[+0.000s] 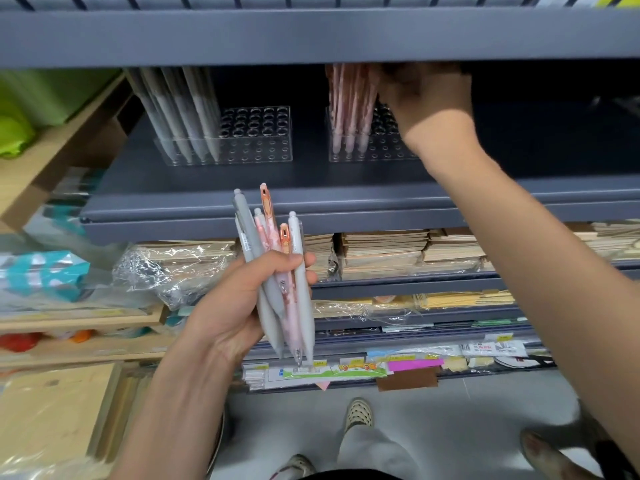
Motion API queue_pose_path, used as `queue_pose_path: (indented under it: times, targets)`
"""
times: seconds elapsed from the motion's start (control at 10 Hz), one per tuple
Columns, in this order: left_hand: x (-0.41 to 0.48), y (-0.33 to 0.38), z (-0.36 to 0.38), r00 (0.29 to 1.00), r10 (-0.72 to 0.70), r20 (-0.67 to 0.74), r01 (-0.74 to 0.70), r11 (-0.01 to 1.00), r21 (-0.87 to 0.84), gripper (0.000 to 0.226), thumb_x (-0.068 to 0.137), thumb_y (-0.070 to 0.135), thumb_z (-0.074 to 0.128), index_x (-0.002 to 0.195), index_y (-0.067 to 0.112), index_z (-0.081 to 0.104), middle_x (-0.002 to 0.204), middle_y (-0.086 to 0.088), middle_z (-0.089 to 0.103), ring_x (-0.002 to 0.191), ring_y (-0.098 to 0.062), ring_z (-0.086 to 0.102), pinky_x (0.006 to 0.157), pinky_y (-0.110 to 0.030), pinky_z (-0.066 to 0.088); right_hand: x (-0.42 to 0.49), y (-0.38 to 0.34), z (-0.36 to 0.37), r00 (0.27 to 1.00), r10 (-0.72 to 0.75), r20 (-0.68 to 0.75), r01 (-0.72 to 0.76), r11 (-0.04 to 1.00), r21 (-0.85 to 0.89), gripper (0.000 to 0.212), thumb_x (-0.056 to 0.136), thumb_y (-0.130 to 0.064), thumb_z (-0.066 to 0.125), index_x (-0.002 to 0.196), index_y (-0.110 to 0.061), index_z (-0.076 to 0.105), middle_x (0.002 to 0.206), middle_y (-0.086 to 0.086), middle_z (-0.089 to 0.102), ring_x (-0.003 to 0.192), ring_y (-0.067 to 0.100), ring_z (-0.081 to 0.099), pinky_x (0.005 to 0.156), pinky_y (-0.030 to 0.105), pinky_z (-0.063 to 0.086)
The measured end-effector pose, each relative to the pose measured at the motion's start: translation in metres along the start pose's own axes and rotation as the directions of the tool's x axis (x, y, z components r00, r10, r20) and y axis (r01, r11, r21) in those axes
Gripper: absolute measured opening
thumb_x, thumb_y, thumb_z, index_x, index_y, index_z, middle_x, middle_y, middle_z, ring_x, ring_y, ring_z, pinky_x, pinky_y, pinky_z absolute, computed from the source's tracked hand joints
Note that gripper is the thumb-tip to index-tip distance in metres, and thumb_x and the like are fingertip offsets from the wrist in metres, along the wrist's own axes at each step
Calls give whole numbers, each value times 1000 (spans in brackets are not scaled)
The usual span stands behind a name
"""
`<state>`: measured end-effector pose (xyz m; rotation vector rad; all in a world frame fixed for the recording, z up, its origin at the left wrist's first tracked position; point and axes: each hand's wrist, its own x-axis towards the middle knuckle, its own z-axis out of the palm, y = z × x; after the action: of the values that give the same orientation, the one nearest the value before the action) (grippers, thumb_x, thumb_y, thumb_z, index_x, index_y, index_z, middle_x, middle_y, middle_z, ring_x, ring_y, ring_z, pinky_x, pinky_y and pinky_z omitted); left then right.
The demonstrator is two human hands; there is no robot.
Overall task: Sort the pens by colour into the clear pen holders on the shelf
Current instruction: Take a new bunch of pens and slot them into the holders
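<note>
My left hand (239, 299) grips a bundle of pens (280, 282), several grey and several pink, held upright below the shelf edge. On the dark grey shelf (242, 188) stand two clear pen holders. The left holder (256, 136) carries several grey pens (180, 109) in its left rows. The right holder (374, 140) carries several pink pens (349, 105). My right hand (426, 95) reaches in above the right holder, beside the tops of the pink pens. Its fingers are blurred and partly hidden under the shelf above, so I cannot tell what they hold.
The upper shelf board (311, 36) hangs low over the holders. Stacks of brown notebooks (384, 251) fill the shelf below, with wrapped packs (173, 265) to the left. A wooden rack (62, 150) stands at left. Feet and grey floor (450, 410) are below.
</note>
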<state>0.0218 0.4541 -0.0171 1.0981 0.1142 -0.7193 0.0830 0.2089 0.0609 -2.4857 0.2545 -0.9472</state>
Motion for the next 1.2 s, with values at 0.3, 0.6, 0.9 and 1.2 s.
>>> queue_pose_path:
  times: [0.3, 0.6, 0.9, 1.2]
  targets:
    - [-4, -5, -1, 999, 44, 8, -44, 999, 30, 36, 68, 7, 68, 103, -2, 64, 78, -10, 75, 60, -16, 70, 54, -26, 58, -67, -16, 2, 853, 39, 520, -280, 875, 395, 19, 85, -35, 70, 75, -19, 75, 65, -6, 71, 47, -5, 51, 48, 8, 38]
    - [-2, 3, -2, 996, 84, -5, -84, 996, 32, 39, 69, 9, 72, 107, 1, 65, 87, -14, 77, 69, -22, 74, 58, -28, 58, -67, -30, 21, 556, -160, 816, -440, 776, 452, 14, 83, -24, 76, 90, -11, 74, 62, -11, 61, 51, 0, 50, 46, 12, 37]
    - [3, 16, -20, 990, 110, -90, -115, 992, -49, 41, 70, 9, 72, 107, -4, 60, 90, -19, 75, 67, -23, 71, 59, -27, 58, -45, -45, 49, 738, 72, 671, -632, 423, 649, 17, 89, -18, 70, 94, -4, 60, 58, 4, 63, 47, 16, 60, 44, 23, 49]
    - [8, 30, -46, 986, 139, -90, -145, 987, -70, 47, 71, 9, 70, 112, -13, 59, 76, -13, 71, 61, -21, 67, 56, -26, 56, -60, -61, 61, 642, -202, 740, -533, 577, 620, 17, 85, -10, 72, 102, -8, 71, 83, 10, 74, 69, 15, 67, 65, 23, 55]
